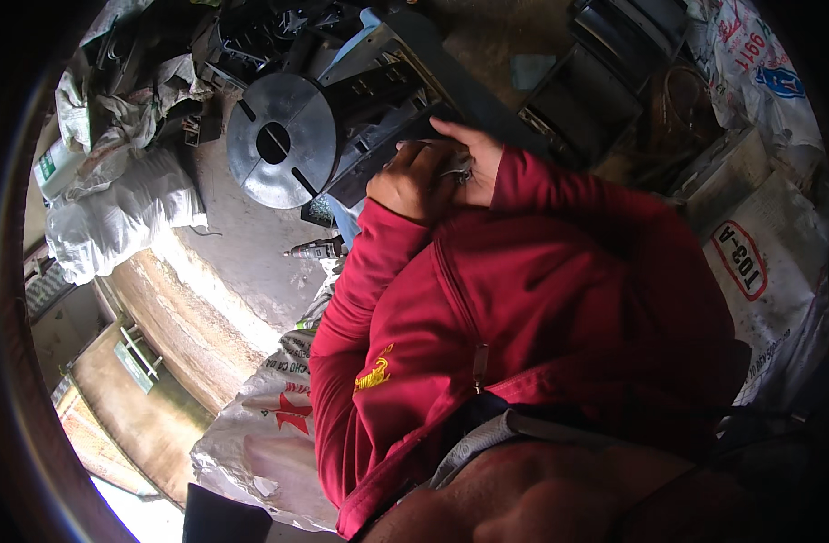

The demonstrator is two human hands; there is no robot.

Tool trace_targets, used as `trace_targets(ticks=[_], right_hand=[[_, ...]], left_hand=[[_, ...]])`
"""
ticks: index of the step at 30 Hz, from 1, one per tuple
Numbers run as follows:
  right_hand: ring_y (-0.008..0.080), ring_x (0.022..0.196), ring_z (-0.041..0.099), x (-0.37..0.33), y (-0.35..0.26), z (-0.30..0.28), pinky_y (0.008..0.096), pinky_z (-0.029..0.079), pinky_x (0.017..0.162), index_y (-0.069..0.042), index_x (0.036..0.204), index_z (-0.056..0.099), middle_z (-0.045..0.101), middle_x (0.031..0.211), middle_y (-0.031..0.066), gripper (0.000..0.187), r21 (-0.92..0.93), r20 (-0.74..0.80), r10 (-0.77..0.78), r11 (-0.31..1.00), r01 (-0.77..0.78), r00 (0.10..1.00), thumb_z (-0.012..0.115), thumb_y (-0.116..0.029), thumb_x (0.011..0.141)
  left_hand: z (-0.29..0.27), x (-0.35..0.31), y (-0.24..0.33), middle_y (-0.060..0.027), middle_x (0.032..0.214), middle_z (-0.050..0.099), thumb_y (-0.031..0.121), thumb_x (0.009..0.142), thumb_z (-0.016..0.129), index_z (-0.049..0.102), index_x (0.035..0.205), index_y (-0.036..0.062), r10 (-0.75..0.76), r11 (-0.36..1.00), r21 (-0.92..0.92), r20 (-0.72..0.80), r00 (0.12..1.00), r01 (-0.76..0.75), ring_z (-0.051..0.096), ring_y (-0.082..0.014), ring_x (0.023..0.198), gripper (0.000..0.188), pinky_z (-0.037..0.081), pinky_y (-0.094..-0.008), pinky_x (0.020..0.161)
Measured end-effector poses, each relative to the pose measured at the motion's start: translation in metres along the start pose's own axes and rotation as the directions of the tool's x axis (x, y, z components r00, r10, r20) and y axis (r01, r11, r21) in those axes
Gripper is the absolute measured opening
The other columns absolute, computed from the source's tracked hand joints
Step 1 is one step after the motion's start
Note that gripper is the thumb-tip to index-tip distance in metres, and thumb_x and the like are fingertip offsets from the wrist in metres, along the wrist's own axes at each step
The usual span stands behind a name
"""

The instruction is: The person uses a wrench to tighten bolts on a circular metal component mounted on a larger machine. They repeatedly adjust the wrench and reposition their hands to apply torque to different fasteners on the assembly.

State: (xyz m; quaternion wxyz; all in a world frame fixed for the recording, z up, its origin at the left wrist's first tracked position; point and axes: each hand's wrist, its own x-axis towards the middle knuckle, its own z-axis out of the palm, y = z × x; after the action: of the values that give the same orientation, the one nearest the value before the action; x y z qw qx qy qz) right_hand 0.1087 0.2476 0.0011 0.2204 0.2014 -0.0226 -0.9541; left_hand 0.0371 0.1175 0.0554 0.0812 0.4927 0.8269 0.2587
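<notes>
In front of my chest, my two hands are close together above a dark machine-like frame [387, 86]. My left hand [405, 179] is closed, its fingers curled inward toward the other hand. My right hand [479, 165] is cupped beside it, thumb stretched out, its fingers partly hidden. Between them shows a small greyish, shiny piece [460, 167], too small and shadowed to name. Just left of the hands is a round grey metal disc [297, 163] with a centre hole and slots. Red sleeves cover both my forearms.
A small dark bottle-like item [315, 250] lies on the floor below the disc. White sacks stand at left [129, 217], lower left [269, 434] and right [758, 244]. Dark metal parts [274, 36] are heaped at the back, with dark boxy housings [582, 100] at the back right.
</notes>
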Motion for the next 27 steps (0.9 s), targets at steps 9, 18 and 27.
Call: trace_targets(ticks=[9,18,27], right_hand=[[0.0222,0.090,0.061,0.006,0.000,-0.006,0.0405,0.051,0.080,-0.007,0.100,0.060,0.063,0.097,0.0067,0.040,0.026,-0.078,-0.040,0.999,0.042,0.996,0.053,-0.045,0.092],[0.0199,0.088,0.061,0.005,0.003,-0.002,0.0394,0.055,0.072,-0.007,0.115,0.053,0.056,0.105,0.0097,0.043,-0.153,-0.226,-0.183,0.977,0.151,0.957,0.053,-0.043,0.093],[0.0296,0.115,0.052,0.015,0.009,-0.003,0.0477,0.039,0.099,-0.006,0.124,0.053,0.056,0.121,0.0129,0.067,0.027,-0.061,-0.064,0.997,0.066,0.996,0.032,-0.062,0.092]], left_hand=[[0.005,0.009,-0.003,-0.0105,0.082,0.064,0.023,0.073,0.070,0.064,0.092,0.0092,-0.046,0.993,-0.113,-0.043,0.998,0.041,0.066,-0.0316,0.070,0.024,0.053,-0.0399,0.059],[0.009,0.005,-0.021,-0.0116,0.079,0.065,0.018,0.071,0.073,0.065,0.092,0.0076,-0.069,0.970,-0.243,-0.171,0.983,0.026,0.065,-0.0280,0.064,0.024,0.053,-0.0372,0.057],[0.011,0.005,-0.001,-0.0114,0.084,0.068,0.022,0.073,0.075,0.069,0.100,0.0096,-0.138,0.990,0.012,-0.003,0.990,0.138,0.068,-0.0286,0.075,0.030,0.053,-0.0357,0.063]])
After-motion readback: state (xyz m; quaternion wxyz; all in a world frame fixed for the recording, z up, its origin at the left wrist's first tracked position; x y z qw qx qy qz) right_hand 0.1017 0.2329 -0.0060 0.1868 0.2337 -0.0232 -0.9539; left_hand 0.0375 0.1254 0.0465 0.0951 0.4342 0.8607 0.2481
